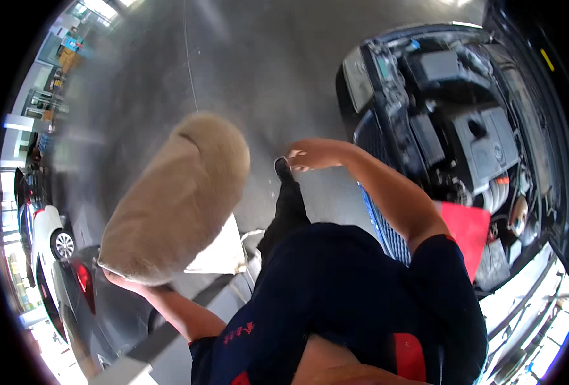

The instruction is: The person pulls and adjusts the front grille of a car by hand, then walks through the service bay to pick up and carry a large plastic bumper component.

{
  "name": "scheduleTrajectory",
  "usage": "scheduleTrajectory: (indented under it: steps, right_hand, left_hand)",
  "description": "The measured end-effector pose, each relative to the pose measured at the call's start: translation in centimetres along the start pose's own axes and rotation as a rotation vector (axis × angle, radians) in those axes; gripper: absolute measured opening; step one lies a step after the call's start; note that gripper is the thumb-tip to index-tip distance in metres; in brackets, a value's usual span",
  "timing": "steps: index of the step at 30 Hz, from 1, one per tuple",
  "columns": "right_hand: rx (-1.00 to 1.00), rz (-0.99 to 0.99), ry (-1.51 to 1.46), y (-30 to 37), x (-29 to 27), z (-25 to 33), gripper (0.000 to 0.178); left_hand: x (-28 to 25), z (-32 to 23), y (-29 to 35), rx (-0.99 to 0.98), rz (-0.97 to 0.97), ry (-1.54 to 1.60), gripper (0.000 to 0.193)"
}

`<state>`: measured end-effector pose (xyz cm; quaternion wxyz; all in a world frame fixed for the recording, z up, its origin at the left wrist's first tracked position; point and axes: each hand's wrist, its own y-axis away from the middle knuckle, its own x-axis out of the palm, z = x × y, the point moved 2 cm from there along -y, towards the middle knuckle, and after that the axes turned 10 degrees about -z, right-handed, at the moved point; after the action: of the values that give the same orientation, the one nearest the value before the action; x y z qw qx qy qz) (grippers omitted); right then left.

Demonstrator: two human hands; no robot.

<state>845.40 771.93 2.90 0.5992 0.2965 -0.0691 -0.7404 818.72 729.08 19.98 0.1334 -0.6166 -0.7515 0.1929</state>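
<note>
A large beige fabric bundle, like a plump cushion [182, 192], is held out on my left side. At its lower end my left hand [123, 281] grips it, with most of the fingers hidden beneath the cloth. My right hand [305, 156] is in front of my body, fingers curled in, and no object shows in it. It is apart from the cushion and nearest to the front of a dark car [364, 131].
The car's hood is raised, with its engine bay [483, 141] exposed at right. A red sheet [465, 231] lies along its near side. Behind the cushion is a white panel [223, 250]. Parked cars [95, 301] stand at left; grey floor [265, 64] stretches ahead.
</note>
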Motion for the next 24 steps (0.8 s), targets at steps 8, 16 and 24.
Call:
scheduleTrajectory:
  steps: [8,16,24]
  right_hand:
    - [0.433,-0.818,-0.689,-8.5,-21.1,-11.3,0.021]
    - [0.643,-0.754,-0.885,-19.3,-30.0,-17.8,0.025]
    - [0.441,-0.753,-0.285,-45.3,-60.1,-17.5,0.033]
  left_hand:
    - [33.6,3.3,-11.6,-0.265,0.089,0.192,0.030]
    - [65.3,7.2,-21.8,0.022,0.048,-0.036,0.030]
    - [98.9,3.0,-24.6,0.021,0.114,0.118,0.033]
